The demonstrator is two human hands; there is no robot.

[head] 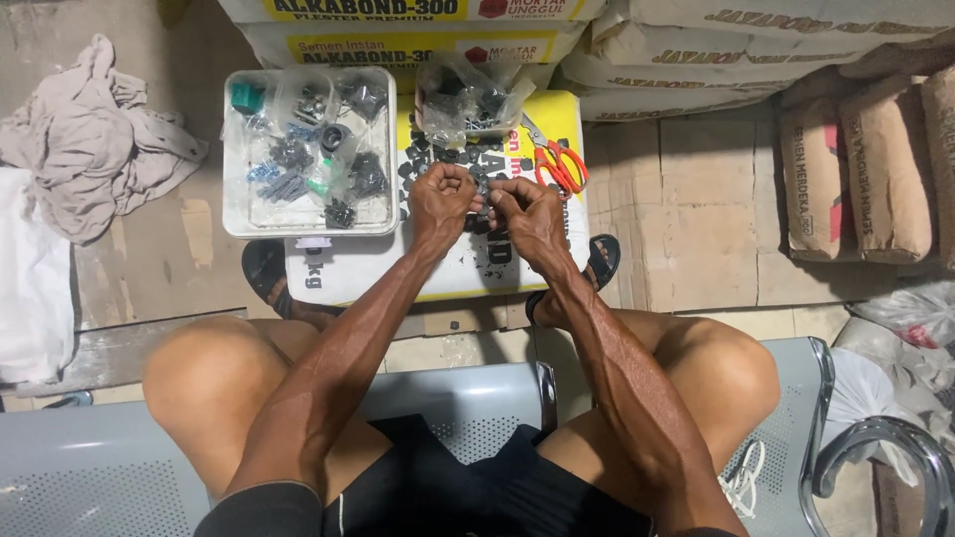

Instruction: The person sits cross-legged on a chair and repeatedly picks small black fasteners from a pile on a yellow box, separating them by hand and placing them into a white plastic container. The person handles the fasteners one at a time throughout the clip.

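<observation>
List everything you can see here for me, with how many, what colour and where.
Small parts: many, dark grey, loose on the sack just ahead of the hands.
Tray: one, white, left of the hands, holding bagged dark and teal parts.
Clear bag: one, holding dark parts, beyond the hands.
Scissors: one, orange handles, right of the hands.
Work sack: one, white and yellow, under the parts.
Stacked sacks: several, white and brown, top and right.
Cloth: one, grey, far left.
Bench: one, grey metal, under the person.
Sandals: two, black.
Left hand and right hand: closed together on a small dark piece.
</observation>
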